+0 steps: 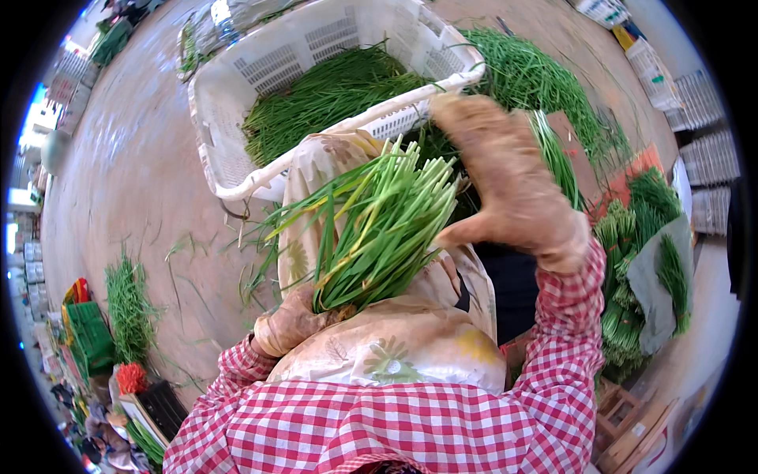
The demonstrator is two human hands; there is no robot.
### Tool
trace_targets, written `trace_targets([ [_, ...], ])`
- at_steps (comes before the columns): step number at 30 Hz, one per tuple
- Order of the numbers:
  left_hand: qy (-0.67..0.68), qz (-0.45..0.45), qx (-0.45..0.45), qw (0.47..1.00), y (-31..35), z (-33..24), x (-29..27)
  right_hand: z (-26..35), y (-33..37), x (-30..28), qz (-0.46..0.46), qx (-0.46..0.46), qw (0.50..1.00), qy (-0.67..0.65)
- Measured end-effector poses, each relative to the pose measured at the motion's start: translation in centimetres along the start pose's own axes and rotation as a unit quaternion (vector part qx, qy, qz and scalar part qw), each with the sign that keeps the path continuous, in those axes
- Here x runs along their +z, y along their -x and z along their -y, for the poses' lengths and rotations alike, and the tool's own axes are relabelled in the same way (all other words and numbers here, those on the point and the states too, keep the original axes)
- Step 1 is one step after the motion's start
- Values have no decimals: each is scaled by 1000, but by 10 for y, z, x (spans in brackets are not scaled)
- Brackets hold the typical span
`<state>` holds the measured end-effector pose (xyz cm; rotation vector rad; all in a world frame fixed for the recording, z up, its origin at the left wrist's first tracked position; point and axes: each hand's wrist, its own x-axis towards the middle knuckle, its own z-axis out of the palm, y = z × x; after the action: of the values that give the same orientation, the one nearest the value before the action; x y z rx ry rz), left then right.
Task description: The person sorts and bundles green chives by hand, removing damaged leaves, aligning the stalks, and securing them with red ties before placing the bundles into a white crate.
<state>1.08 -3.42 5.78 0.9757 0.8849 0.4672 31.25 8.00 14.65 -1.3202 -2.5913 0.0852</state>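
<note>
A loose bunch of garlic chives (379,229), with pale stem ends pointing up and away and some yellow blades, lies over my lap. My left hand (296,320), in a stained glove, is closed round its lower, leafy end. To the right of the bunch is my right hand (513,178), gloved and smeared by motion. Its fingers stretch forward, held away from the thumb, and nothing shows in it. The thumb tip is close to the bunch's right side; whether it touches I cannot tell.
A white plastic crate (237,170) holding more chives stands just ahead. Loose chives (537,75) are heaped beyond it on the right. Tied bundles (624,316) lie at the right, beside a grey-green sheet (662,292). Red ties (132,378) and a small green pile (129,308) are at the left.
</note>
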Motion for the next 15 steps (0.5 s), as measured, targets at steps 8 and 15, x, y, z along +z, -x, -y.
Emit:
trace_targets([
  [8,-132,-9,83,988,-1,-1,1,18,-23,55,143,6,961,-238],
  [15,193,-77,76,975,9,56,-22,23,-38,105,-190,197,807,-523],
])
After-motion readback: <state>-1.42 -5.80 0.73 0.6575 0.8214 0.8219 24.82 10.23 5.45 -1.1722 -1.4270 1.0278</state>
